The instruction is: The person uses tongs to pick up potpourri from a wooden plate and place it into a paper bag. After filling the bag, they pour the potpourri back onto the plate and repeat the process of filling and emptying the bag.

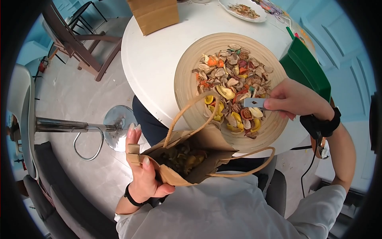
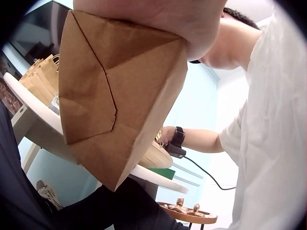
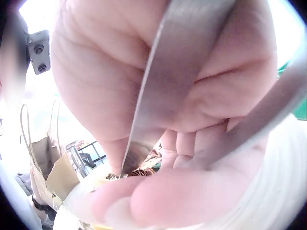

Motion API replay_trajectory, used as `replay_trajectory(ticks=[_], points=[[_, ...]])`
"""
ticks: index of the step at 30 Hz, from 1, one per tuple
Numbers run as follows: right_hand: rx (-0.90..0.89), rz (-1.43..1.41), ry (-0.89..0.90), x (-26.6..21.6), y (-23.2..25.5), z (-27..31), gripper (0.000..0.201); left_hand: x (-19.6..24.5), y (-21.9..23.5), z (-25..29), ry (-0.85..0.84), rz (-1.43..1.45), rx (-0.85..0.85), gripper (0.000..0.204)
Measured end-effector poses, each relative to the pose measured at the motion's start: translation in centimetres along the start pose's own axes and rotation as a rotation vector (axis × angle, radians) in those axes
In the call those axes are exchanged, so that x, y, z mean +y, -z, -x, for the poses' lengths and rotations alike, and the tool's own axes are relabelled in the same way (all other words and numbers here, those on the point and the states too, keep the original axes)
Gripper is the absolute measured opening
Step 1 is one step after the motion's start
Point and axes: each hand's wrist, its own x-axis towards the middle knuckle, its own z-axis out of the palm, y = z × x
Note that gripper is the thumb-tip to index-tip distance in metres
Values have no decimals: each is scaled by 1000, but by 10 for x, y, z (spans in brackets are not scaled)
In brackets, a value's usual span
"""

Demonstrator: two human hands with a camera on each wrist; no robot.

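My left hand (image 1: 144,179) grips the side of a brown paper bag (image 1: 223,145), held tilted above my lap with its mouth facing up. Dried petals and pods (image 1: 185,159) lie inside, in the bag's shadow. Its underside shows in the left wrist view, where that hand is partly cut off. In my right hand (image 1: 296,97) are metal tongs (image 1: 254,102), tips down among the potpourri (image 1: 238,75) on a round wooden plate (image 1: 183,73). Yellow, orange, red and tan pieces make up the heap. The right wrist view shows both metal arms of the tongs against the palm.
Another brown paper bag (image 1: 154,15) stands on the white round table (image 1: 145,59). At the far side is a white dish (image 1: 258,16) of dried bits. A green container (image 1: 306,65) is beside the plate on the right. A stool's metal post (image 1: 75,124) extends at the left.
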Motion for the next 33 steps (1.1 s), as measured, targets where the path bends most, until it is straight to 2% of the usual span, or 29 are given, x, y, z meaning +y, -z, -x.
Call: replay_trajectory(ticks=[8,11,14,24,26,27,29,30,31,33], points=[[93,-50,56,3,11,7,33,1,-1,-2,-20,8,9,85],[128,-58,48,-3,16,13,40,1,0,-3,-16,-2,2,84],[134,-52,72,-7,18,19,38,2,0,-3,-11,-4,5,84],[120,-89,94,-45,12,36,33,0,0,-1,0,-1,-8,85],[0,-131,127,-59,4,39,24,0,-1,-2,-1,-6,1,85],[-4,-138,131,-63,0,39,24,1,-1,-1,0,-10,-7,85],[-73,14,196,-71,-7,39,25,1,-1,-1,6,-4,5,86],[-21,222,298,-73,-12,36,31,2,-1,-1,3,-6,0,86],[-20,216,299,-75,-18,36,31,2,-1,-1,3,-7,0,86],[108,375,473,-80,-30,38,34,2,-1,-2,2,-8,-4,85]])
